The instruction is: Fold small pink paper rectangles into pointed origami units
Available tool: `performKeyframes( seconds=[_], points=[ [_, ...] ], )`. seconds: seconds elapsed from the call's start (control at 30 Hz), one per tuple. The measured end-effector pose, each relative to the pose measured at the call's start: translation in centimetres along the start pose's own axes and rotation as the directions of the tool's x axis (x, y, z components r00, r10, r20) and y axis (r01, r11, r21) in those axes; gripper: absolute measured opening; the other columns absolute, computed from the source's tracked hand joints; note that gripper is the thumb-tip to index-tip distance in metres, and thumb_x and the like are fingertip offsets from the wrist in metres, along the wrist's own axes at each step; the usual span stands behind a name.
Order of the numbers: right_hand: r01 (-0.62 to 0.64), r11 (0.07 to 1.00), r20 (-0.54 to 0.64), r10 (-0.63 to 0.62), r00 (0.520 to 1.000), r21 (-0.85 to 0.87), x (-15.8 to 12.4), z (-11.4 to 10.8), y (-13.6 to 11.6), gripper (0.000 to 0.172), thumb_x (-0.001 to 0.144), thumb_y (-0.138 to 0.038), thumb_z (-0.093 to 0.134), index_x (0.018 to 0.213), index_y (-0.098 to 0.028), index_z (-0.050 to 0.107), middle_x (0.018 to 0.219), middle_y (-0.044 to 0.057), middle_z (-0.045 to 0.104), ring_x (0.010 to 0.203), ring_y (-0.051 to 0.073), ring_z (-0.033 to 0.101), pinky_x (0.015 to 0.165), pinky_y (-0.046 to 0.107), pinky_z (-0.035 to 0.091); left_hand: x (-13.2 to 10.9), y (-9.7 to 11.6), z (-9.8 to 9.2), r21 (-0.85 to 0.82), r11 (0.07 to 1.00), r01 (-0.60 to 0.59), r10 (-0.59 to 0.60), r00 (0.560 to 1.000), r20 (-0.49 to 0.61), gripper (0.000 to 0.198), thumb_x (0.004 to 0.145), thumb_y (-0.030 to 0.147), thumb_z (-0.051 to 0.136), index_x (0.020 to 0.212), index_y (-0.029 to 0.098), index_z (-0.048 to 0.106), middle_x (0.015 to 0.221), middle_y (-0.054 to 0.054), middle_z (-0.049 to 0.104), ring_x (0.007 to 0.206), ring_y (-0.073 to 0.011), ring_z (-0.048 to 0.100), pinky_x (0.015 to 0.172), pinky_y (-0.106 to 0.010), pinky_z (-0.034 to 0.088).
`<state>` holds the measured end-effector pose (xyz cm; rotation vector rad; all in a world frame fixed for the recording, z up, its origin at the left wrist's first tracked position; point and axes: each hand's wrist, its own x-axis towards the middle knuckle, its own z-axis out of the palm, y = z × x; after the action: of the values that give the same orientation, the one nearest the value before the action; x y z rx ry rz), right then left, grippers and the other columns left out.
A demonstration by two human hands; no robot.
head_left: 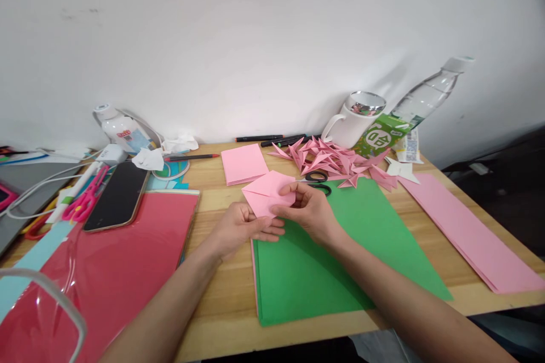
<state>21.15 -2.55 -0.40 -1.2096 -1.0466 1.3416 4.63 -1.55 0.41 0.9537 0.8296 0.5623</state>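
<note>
A pink sheet of paper (267, 191) with folded edges and crease lines is held up between both hands, over the left part of the green paper (340, 261). My left hand (242, 228) grips its lower edge from beneath, the thumb near the bottom corner. My right hand (309, 210) pinches the right side between thumb and fingers. Just behind lies a stack of pink paper squares (244, 164). Black-handled scissors (317, 177) rest beyond my right hand, partly under a heap of folded pink paper pieces (327, 157).
At the back right stand a white mug (351, 125), a green carton (378, 136) and a clear bottle (428, 93). Pink paper strips (472, 232) lie right. Leftward are a phone (119, 195), pink scissors (87, 195), a red folder (145, 255) and a white bottle (123, 130).
</note>
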Motion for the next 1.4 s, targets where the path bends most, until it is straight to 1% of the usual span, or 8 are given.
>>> performKeyframes(
  seconds=[0.17, 0.37, 0.43, 0.6, 0.73, 0.9, 1.23, 1.4],
  points=[
    [0.000, 0.998, 0.009, 0.000, 1.000, 0.059, 0.08, -0.05, 0.04, 0.050, 0.042, -0.029, 0.084, 0.075, -0.018, 0.047, 0.059, -0.007, 0.052, 0.050, 0.007, 0.044, 0.047, 0.020, 0.034, 0.13, -0.21, -0.02, 0.017, 0.999, -0.028, 0.029, 0.999, -0.016, 0.038, 0.065, 0.032, 0.075, 0.091, 0.006, 0.068, 0.088, -0.016, 0.071, 0.076, -0.0236, 0.069, 0.072, -0.036, 0.056],
    [0.050, 0.999, 0.009, -0.050, 0.999, 0.015, 0.11, -0.06, 0.61, 0.048, 0.046, -0.026, 0.083, 0.076, -0.019, 0.046, 0.058, -0.008, 0.050, 0.049, 0.007, 0.043, 0.046, 0.019, 0.034, 0.38, -0.50, -0.09, 0.031, 0.998, -0.061, 0.063, 0.997, -0.048, 0.036, 0.068, 0.032, 0.073, 0.092, 0.005, 0.068, 0.085, -0.016, 0.072, 0.074, -0.0239, 0.069, 0.072, -0.037, 0.057],
    [0.064, 0.998, 0.015, -0.064, 0.998, 0.025, 0.17, -0.12, 0.62, 0.048, 0.047, -0.025, 0.083, 0.077, -0.019, 0.046, 0.058, -0.008, 0.052, 0.050, 0.007, 0.045, 0.047, 0.019, 0.036, 0.42, -0.50, -0.08, 0.034, 0.997, -0.070, 0.072, 0.995, -0.072, 0.036, 0.069, 0.032, 0.073, 0.092, 0.005, 0.068, 0.085, -0.016, 0.072, 0.074, -0.0240, 0.069, 0.072, -0.037, 0.057],
    [0.078, 0.994, 0.083, -0.085, 0.993, 0.079, 0.39, -0.44, 0.31, 0.048, 0.052, -0.024, 0.081, 0.085, -0.020, 0.045, 0.067, -0.004, 0.060, 0.059, 0.011, 0.056, 0.058, 0.024, 0.046, 0.41, -0.26, -0.16, 0.022, 0.995, -0.099, 0.101, 0.986, -0.129, 0.036, 0.067, 0.031, 0.074, 0.093, 0.006, 0.068, 0.087, -0.015, 0.072, 0.073, -0.0238, 0.069, 0.069, -0.034, 0.058],
    [0.077, 0.995, 0.062, -0.081, 0.995, 0.059, 0.44, -0.55, 0.18, 0.048, 0.052, -0.023, 0.080, 0.086, -0.020, 0.046, 0.068, -0.003, 0.062, 0.060, 0.012, 0.058, 0.060, 0.026, 0.049, 0.36, -0.20, -0.16, -0.016, 0.996, -0.093, 0.090, 0.986, -0.143, 0.037, 0.070, 0.035, 0.071, 0.093, 0.007, 0.068, 0.089, -0.015, 0.071, 0.073, -0.0247, 0.070, 0.066, -0.033, 0.058],
    [0.059, 0.994, 0.064, -0.066, 0.996, 0.097, 0.30, -0.38, 0.11, 0.049, 0.052, -0.024, 0.080, 0.086, -0.021, 0.045, 0.069, -0.003, 0.063, 0.059, 0.013, 0.061, 0.061, 0.028, 0.051, 0.46, -0.21, 0.09, -0.080, 0.992, -0.097, 0.084, 0.984, -0.155, 0.037, 0.068, 0.036, 0.072, 0.090, 0.007, 0.069, 0.089, -0.015, 0.072, 0.074, -0.0253, 0.070, 0.065, -0.032, 0.058],
    [0.050, 0.988, 0.092, -0.064, 0.994, 0.147, 0.07, -0.30, -0.24, 0.052, 0.052, -0.025, 0.080, 0.088, -0.021, 0.043, 0.067, -0.005, 0.063, 0.059, 0.012, 0.061, 0.059, 0.025, 0.050, 0.20, 0.15, 0.38, -0.112, 0.990, -0.087, 0.067, 0.983, -0.168, 0.038, 0.064, 0.037, 0.076, 0.087, 0.007, 0.070, 0.090, -0.016, 0.071, 0.076, -0.0274, 0.069, 0.066, -0.034, 0.057],
    [0.032, 0.990, 0.022, -0.036, 0.999, 0.134, 0.07, -0.20, -0.31, 0.064, 0.049, -0.026, 0.082, 0.098, -0.022, 0.041, 0.070, -0.003, 0.065, 0.059, 0.014, 0.063, 0.059, 0.028, 0.052, 0.27, -0.04, 0.28, -0.074, 0.990, -0.116, 0.103, 0.981, -0.162, 0.036, 0.066, 0.035, 0.074, 0.089, 0.007, 0.070, 0.091, -0.017, 0.071, 0.074, -0.0256, 0.069, 0.069, -0.036, 0.057]
  ],
)
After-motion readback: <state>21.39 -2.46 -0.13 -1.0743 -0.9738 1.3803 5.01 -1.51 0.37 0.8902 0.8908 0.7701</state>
